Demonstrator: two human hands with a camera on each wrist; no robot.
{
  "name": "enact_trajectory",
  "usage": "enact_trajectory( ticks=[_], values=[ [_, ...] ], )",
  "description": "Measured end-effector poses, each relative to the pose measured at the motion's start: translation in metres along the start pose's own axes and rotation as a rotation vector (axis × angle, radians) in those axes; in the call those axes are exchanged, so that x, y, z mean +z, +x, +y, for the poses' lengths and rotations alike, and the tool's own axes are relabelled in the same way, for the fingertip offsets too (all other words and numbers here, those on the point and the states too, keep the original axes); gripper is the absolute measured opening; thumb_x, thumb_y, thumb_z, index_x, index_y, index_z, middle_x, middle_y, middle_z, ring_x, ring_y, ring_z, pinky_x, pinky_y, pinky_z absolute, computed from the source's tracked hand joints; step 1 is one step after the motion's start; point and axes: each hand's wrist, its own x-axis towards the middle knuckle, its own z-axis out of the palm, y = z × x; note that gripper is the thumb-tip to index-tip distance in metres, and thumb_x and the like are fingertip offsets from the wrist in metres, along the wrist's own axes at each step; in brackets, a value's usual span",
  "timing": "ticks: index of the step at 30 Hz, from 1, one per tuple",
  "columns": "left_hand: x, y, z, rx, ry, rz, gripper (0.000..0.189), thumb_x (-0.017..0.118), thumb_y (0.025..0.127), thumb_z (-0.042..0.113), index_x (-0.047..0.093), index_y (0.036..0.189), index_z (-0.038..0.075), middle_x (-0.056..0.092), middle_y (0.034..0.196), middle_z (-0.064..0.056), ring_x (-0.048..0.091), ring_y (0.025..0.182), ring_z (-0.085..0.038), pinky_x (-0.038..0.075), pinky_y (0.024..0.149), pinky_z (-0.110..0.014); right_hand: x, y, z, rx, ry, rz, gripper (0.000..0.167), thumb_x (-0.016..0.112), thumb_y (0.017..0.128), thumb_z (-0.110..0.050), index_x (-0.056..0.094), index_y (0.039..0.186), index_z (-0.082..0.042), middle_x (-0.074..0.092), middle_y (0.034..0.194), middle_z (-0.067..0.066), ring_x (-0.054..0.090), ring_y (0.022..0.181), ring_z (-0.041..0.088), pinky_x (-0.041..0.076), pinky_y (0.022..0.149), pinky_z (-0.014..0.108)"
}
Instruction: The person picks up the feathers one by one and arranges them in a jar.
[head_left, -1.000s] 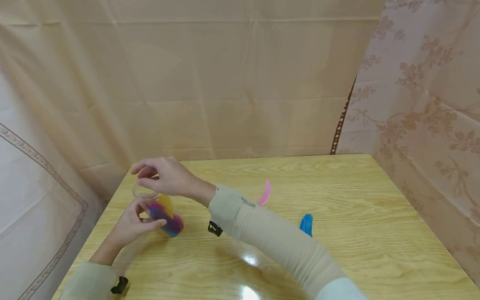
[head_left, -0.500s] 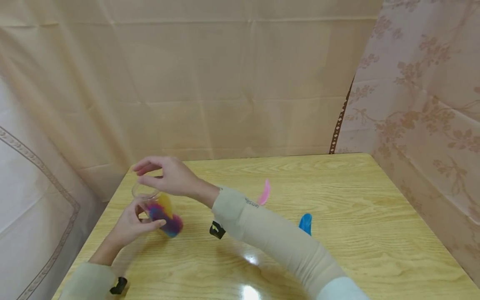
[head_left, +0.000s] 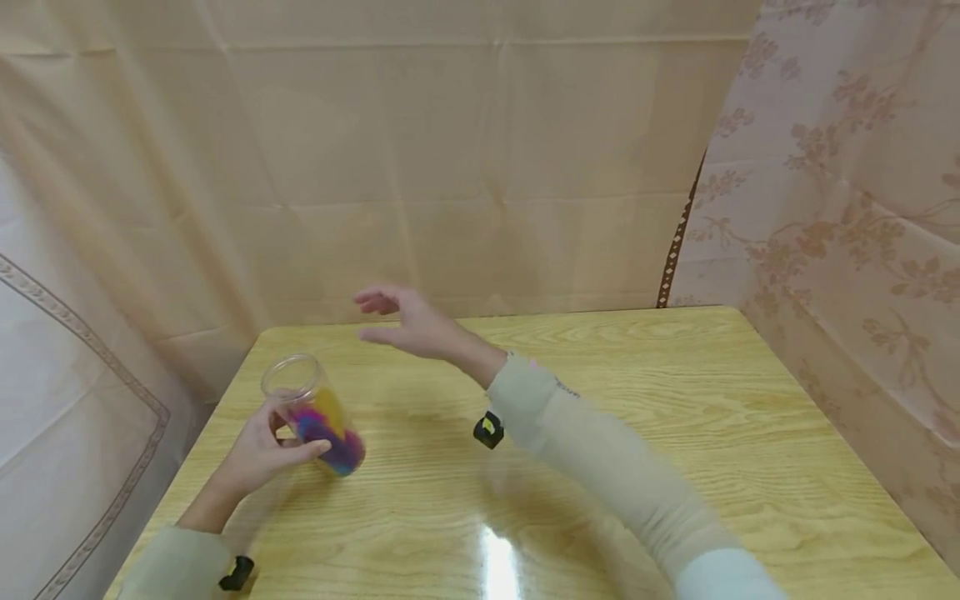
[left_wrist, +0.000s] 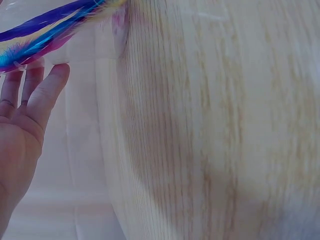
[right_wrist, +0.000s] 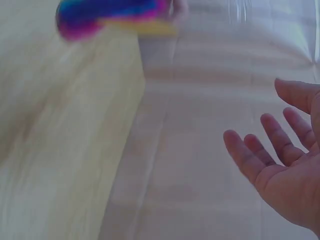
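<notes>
A clear plastic cup (head_left: 294,377) leans to the left above the table's left side, its round mouth uppermost. Bright feathers (head_left: 330,425) in blue, purple, pink and yellow fill its lower part. My left hand (head_left: 258,454) grips the cup, thumb on the near side. In the left wrist view, long feathers (left_wrist: 45,35) show through the clear wall above the fingers. My right hand (head_left: 408,323) is raised to the right of the cup, apart from it, thumb and fingers spread with nothing between them. The right wrist view shows that palm (right_wrist: 290,185) bare.
The wood-grain table (head_left: 750,433) extends to the right. Just the tip of a pink feather (head_left: 533,364) shows past the right sleeve. A beige cloth (head_left: 450,167) hangs behind the table, and a flowered cloth (head_left: 847,217) at the right.
My right hand has left the cup's mouth and moved right and slightly up. Its arm now covers the blue feather and most of the pink one. The left hand holds the cup as before.
</notes>
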Motion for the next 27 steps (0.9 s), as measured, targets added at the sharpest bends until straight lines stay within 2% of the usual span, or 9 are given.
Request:
enact_trajectory(
  ticks=[9, 16, 23, 27],
  values=[
    [0.000, 0.000, -0.002, 0.017, 0.018, 0.005, 0.043, 0.081, 0.079, -0.008, 0.048, 0.105, -0.002, 0.055, 0.122, 0.000, 0.061, 0.103, -0.012, 0.061, 0.075, -0.030, -0.060, -0.026, 0.036, 0.129, -0.035, 0.030, 0.059, 0.074, 0.094, -0.011, 0.048, 0.147, -0.006, 0.054, 0.144, 0.015, 0.053, 0.127, 0.033, 0.044, 0.108, 0.040],
    [0.000, -0.001, -0.002, 0.010, 0.044, 0.014, 0.041, 0.082, 0.079, -0.006, 0.046, 0.100, -0.001, 0.052, 0.124, 0.000, 0.060, 0.103, -0.011, 0.060, 0.075, -0.028, -0.097, -0.055, 0.076, 0.166, -0.134, 0.010, 0.061, 0.072, 0.093, -0.007, 0.044, 0.145, 0.007, 0.048, 0.148, 0.025, 0.044, 0.136, 0.040, 0.039, 0.113, 0.050],
    [0.000, -0.002, 0.000, 0.002, 0.071, 0.021, 0.042, 0.082, 0.080, -0.005, 0.044, 0.099, -0.001, 0.050, 0.125, 0.000, 0.060, 0.102, -0.009, 0.060, 0.077, -0.027, -0.113, -0.087, 0.118, 0.257, -0.297, -0.032, 0.060, 0.073, 0.093, -0.008, 0.046, 0.142, 0.013, 0.050, 0.144, 0.029, 0.046, 0.133, 0.044, 0.040, 0.111, 0.053],
    [0.000, -0.001, 0.000, 0.008, 0.080, 0.023, 0.042, 0.082, 0.080, -0.005, 0.044, 0.097, -0.001, 0.050, 0.126, 0.001, 0.061, 0.102, -0.008, 0.060, 0.077, -0.026, -0.112, -0.100, 0.139, 0.292, -0.327, -0.036, 0.057, 0.073, 0.093, -0.008, 0.049, 0.139, 0.015, 0.052, 0.141, 0.031, 0.048, 0.130, 0.047, 0.043, 0.108, 0.055]
  ],
)
